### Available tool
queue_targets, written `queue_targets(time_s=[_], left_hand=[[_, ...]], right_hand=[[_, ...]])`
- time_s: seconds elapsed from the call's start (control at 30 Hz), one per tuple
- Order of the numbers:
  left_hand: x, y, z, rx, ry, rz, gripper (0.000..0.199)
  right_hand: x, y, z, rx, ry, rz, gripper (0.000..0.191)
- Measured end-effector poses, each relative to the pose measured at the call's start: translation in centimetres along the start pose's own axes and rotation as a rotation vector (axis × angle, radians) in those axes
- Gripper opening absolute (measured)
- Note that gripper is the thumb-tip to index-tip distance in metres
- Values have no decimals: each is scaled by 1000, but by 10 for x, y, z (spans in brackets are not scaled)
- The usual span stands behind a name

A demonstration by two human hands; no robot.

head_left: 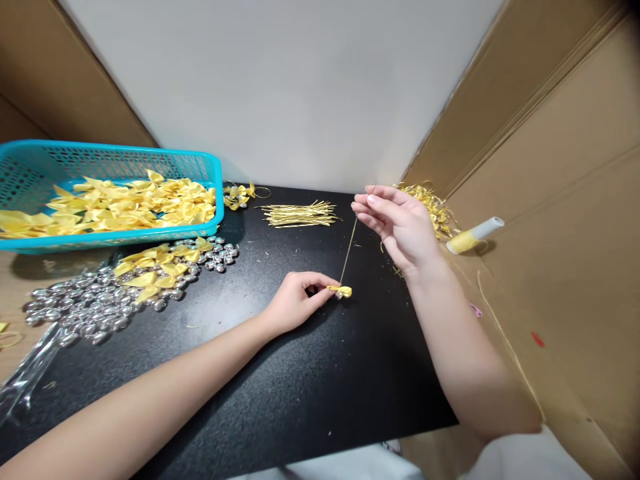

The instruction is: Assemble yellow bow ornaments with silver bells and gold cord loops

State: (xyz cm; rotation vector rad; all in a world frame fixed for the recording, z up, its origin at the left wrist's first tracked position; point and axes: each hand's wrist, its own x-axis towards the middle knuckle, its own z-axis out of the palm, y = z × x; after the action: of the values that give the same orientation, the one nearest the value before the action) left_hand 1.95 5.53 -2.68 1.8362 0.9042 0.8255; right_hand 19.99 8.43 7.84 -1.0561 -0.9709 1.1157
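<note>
My left hand (296,301) pinches a small yellow ribbon piece (345,291) with a silvery bead at its underside, low over the black tabletop (280,373). From that piece a thin gold cord (349,252) runs up, stretched straight, to my right hand (397,223), whose thumb and fingertips are pressed together on its upper end. Behind my hands lies a bundle of short gold cords (300,214), laid side by side.
A blue basket (218,193) of yellow ribbon pieces stands at the back left. Silver beads (90,300) with loose yellow ribbons (155,270) lie before it. Tangled gold cord (433,207) and a ribbon roll (475,235) are at the right. Cardboard (565,167) and a white wall (300,87) enclose the table.
</note>
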Motion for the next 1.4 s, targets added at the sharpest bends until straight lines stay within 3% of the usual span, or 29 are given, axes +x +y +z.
queue_targets(time_s=[0.3, 0.63, 0.97, 1.03, 1.17, 1.4], left_hand=[[-2, -1, 0, -175, -85, -50, 18], [-2, 0, 3, -356, -121, -162, 13], [-1, -1, 6, -953, -89, -348, 4], [1, -2, 5, -1016, -68, -353, 12], [2, -3, 3, -1034, -4, -346, 21], [3, -5, 0, -957, 8, -364, 25]], right_hand=[[9, 13, 1, 75, 50, 7, 14], [27, 30, -11, 58, 224, -45, 14], [29, 46, -16, 47, 171, 18, 12], [29, 47, -15, 82, 198, 50, 14], [31, 50, -17, 116, 237, 86, 16], [39, 61, -31, 72, 218, 84, 14]])
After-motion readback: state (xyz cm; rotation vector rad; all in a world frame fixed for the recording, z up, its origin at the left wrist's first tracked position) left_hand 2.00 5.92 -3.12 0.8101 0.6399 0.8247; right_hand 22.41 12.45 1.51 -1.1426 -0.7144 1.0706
